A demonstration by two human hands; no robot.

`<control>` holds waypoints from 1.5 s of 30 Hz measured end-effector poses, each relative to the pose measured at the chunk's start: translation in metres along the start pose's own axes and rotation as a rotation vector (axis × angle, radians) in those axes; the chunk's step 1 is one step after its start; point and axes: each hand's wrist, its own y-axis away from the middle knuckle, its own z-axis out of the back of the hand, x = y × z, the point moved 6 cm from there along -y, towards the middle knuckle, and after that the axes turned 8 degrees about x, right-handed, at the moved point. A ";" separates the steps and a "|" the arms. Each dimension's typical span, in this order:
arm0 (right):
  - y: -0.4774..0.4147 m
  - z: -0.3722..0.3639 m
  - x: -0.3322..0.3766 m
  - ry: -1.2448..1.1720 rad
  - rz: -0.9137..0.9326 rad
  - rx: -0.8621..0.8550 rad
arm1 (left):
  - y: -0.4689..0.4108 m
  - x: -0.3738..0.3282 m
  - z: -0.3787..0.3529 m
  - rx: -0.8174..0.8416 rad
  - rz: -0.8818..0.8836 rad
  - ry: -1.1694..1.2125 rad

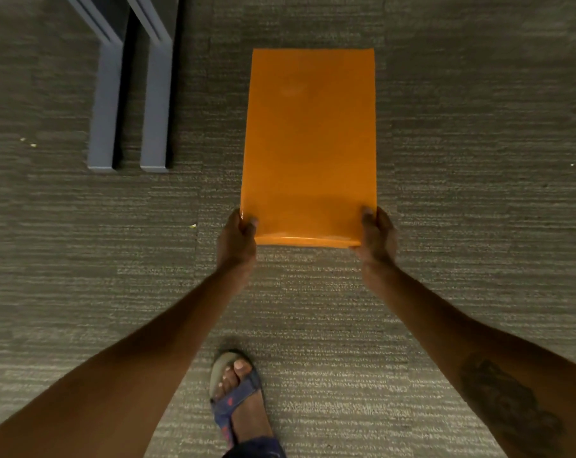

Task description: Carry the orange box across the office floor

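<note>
Orange box (pixel 309 143) held out over grey carpet (pixel 461 127).
I see my left hand (pixel 237 241) and right hand (pixel 377 236) clamping its near corners.

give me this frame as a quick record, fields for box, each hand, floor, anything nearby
box: orange box, flat top, held out in front above the floor
left hand: left hand grips the near left corner
right hand: right hand grips the near right corner
floor: grey carpet
nearby: two grey furniture legs left of the box
foot: sandalled foot below the box, on the carpet
</note>
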 end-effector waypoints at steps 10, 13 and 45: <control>-0.049 -0.105 0.040 0.006 0.082 0.004 | -0.086 -0.006 0.081 -0.111 -0.054 0.005; -0.062 -0.133 0.052 0.028 0.071 0.023 | -0.105 -0.006 0.100 -0.145 -0.058 0.019; -0.080 -0.221 0.081 0.508 0.230 0.039 | -0.140 -0.011 0.167 -0.278 -0.233 -0.341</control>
